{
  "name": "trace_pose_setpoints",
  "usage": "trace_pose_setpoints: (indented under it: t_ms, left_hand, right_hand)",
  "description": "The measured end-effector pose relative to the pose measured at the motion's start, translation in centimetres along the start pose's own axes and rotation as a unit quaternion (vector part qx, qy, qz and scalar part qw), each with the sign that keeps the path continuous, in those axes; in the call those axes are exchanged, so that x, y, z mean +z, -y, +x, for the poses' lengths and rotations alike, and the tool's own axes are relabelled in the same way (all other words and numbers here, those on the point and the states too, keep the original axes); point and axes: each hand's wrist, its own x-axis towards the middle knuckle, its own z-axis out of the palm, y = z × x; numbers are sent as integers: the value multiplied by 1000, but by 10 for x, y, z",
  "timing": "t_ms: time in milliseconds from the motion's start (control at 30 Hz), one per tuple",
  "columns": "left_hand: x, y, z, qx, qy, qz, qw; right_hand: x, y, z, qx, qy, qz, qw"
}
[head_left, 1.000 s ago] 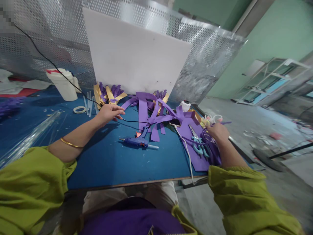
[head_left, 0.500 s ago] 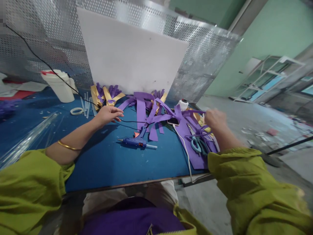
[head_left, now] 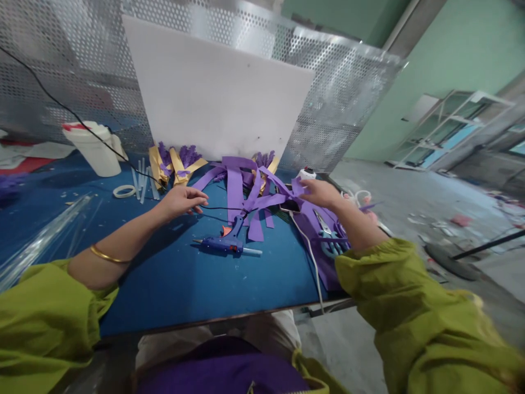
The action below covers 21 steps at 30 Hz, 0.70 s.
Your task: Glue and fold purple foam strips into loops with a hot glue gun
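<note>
My left hand [head_left: 184,201] hovers over the blue table, fingers loosely stretched to the right. A black cord [head_left: 221,208] passes behind it to a blue glue gun [head_left: 223,244], which lies on its side with a clear glue stick in its back. At the right, my right hand [head_left: 320,193] reaches left with extended fingertips at a purple strip [head_left: 296,187]. Several more purple strips [head_left: 234,191] are piled between my hands. Below my right hand, blue-handled scissors [head_left: 328,241] rest on a purple sheet [head_left: 322,269], with a narrow purple strip across them.
Purple flower bunches in gold wrapping [head_left: 180,167] stand before a white board [head_left: 221,93]. A white lidded cup [head_left: 96,149], a tape ring [head_left: 123,191] and glue sticks [head_left: 142,183] are at left. A white cable [head_left: 309,249] runs from a phone [head_left: 290,206] over the table edge.
My right hand has moved left from the table's right side to the purple strips; its fist has opened out. The left hand stays near the cord. The view has shifted slightly.
</note>
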Motion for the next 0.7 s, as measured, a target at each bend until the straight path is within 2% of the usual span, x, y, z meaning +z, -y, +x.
trace_pose_setpoints:
  t_ms: [133, 300, 433, 567, 633, 700]
  left_hand:
    - [1, 1, 0, -4, 17, 11, 1000]
    - [1, -2, -2, -10, 15, 13, 1000]
    - [4, -2, -1, -23, 13, 11, 1000]
    - [5, 1, 0, -25, 22, 13, 999]
    - [4, 2, 1, -26, 26, 14, 999]
    - [3, 3, 1, -26, 25, 14, 999]
  right_hand:
    - [15, 30, 23, -42, 32, 15, 998]
    - [26, 39, 40, -41, 33, 18, 998]
    - [25, 49, 52, -8, 6, 41, 999]
    - [23, 82, 63, 20, -46, 85, 995]
    - [20, 98, 67, -13, -47, 112, 992]
    - [15, 104, 69, -67, -22, 136, 988]
